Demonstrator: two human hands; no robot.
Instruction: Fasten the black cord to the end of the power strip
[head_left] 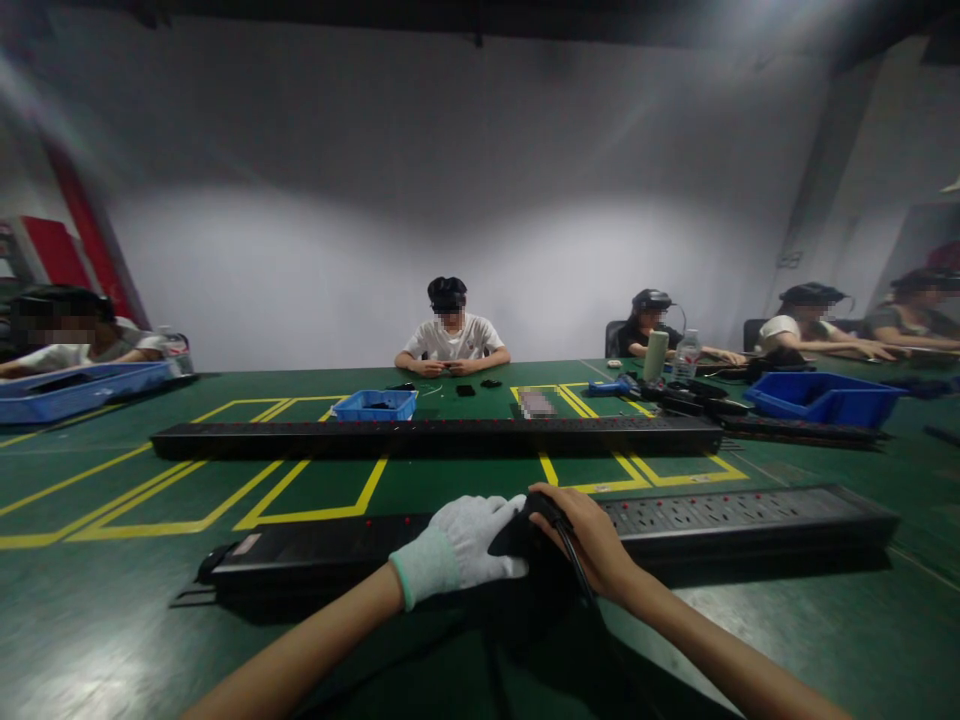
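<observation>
A black cable fitting (514, 532), its black cable (576, 560) running down toward the wearer, was at the middle of the near power strip (750, 515), hiding part of it; whether the two touched could not be told. The left grip (469, 540), in a white glove, was closed around the fitting, and the bare right grip (592, 530) held its upper end beside the cable. The near strip lay sockets up on the green surface (112, 590). Beyond lay a far power strip (450, 438), then a small blue tray (356, 411). A blue bin (847, 408) stood at right; a co-worker (454, 340) sat opposite.
</observation>
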